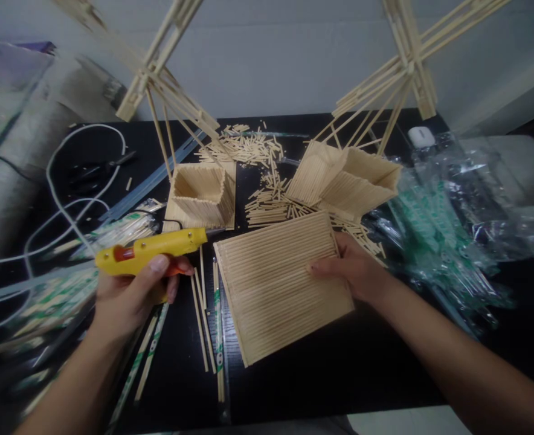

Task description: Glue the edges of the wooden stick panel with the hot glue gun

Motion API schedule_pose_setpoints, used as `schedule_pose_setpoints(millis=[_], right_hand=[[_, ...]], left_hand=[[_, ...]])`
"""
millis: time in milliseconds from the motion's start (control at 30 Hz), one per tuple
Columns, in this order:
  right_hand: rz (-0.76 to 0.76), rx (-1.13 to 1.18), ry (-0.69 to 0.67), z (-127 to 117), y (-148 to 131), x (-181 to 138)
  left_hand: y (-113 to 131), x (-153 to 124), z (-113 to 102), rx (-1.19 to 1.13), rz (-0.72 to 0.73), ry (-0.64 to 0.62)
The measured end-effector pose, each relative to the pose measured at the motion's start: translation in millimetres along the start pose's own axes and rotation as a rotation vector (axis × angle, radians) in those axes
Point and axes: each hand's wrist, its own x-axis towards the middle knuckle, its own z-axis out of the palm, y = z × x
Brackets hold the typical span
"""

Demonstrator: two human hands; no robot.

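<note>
My left hand (147, 290) is closed around a yellow glue gun (158, 244), its nozzle pointing right at the top left corner of a panel. That flat panel (280, 284) is made of thin wooden sticks laid side by side. My right hand (353, 266) grips its right edge, thumb on top, the other fingers hidden underneath. The panel is tilted above the black table. Behind the glue gun stands an open stick box (203, 187) on a square stick base. Another stick box (353, 175), on a tilted base, stands behind the panel.
Windmill-like stick blades (158, 72) rise behind at left, with similar blades (409, 66) at right. Cut stick pieces (249, 148) lie scattered at the back. Plastic wrappers (448, 223) pile up at right. A white cable (49, 175), scissors (97, 172) and wrapped chopsticks (219, 338) lie on the table (294, 386).
</note>
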Motion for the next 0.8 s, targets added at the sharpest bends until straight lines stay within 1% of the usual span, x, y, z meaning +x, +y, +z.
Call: schedule_pose_setpoints(millis=[100,200,333,367,400,633,800], right_hand=[[0.0,-0.007,0.019,-1.5,1.2,1.6],[0.003,-0.023,0.035,-2.4,1.9,2.1],[0.0,-0.046,0.045,-2.8,2.1,1.5],[0.0,-0.049,0.045,-2.9,2.2,1.4],[0.002,-0.052,0.048,-3.0,2.3,1.4],[0.011,-0.041,0.068,-1.2,2.3,2.4],[0.013,-0.016,0.077,1.1,0.9,2.6]], left_hand=[[0.9,-0.5,-0.7,0.004,0.02,-0.016],[-2.7,-3.4,-3.7,0.055,0.001,-0.027],[-10.2,-7.5,-8.9,0.137,-0.033,0.012],[-11.2,-8.1,-10.0,0.166,-0.046,-0.004],[-11.8,-8.5,-10.9,0.188,-0.05,0.011],[-13.1,-9.6,-15.5,0.243,-0.049,0.003],[-11.5,-9.8,-11.9,0.226,-0.041,0.002]])
